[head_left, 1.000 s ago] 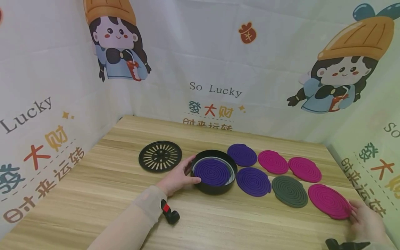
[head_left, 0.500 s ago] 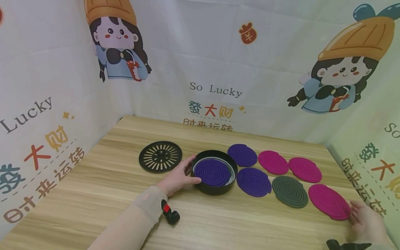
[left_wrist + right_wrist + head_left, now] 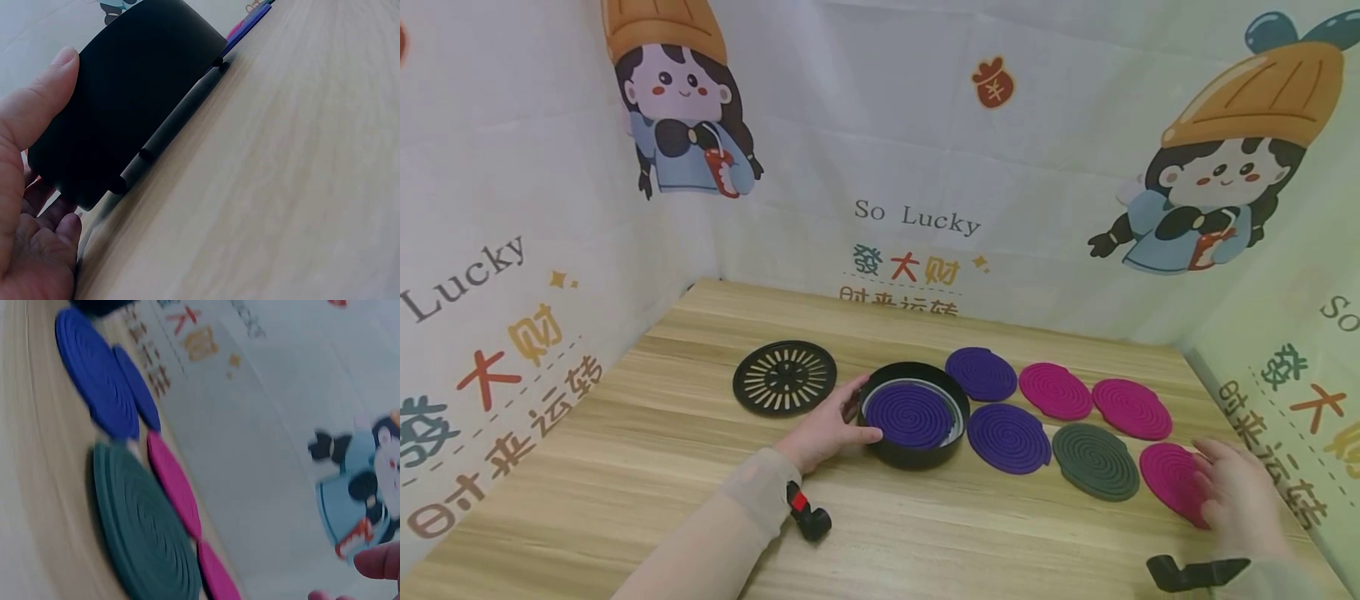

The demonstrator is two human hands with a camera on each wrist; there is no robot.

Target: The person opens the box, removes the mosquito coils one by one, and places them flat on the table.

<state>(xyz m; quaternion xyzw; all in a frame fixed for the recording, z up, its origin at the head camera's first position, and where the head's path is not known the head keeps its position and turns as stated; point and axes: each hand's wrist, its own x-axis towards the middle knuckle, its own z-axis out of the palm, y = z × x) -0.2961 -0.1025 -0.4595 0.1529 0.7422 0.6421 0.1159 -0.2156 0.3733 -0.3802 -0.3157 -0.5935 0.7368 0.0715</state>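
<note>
My left hand [image 3: 826,429] grips the left side of a round black mosquito coil holder [image 3: 917,456], thumb at its near rim. Inside the holder lies a purple mosquito coil [image 3: 908,414]. In the left wrist view, the thumb [image 3: 53,84] rests along the dark holder wall [image 3: 125,94], with fingers curled around its underside edge. My right hand [image 3: 1243,496], blurred, is over the right part of the nearest pink mosquito coil [image 3: 1171,477] and hides some of it. Its fingers are loosely spread. Only fingertips [image 3: 378,559] of it show in the right wrist view, apart from any coil.
Left of the holder lies a black slotted lid [image 3: 785,377]. To its right are two purple coils [image 3: 1009,437], a dark green coil [image 3: 1095,461] and two farther pink coils [image 3: 1055,390]. A printed cloth [image 3: 820,125] walls the table's back and sides.
My right hand has moved left and up from the nearest pink coil's outer edge to over it. The left hand and holder have not moved.
</note>
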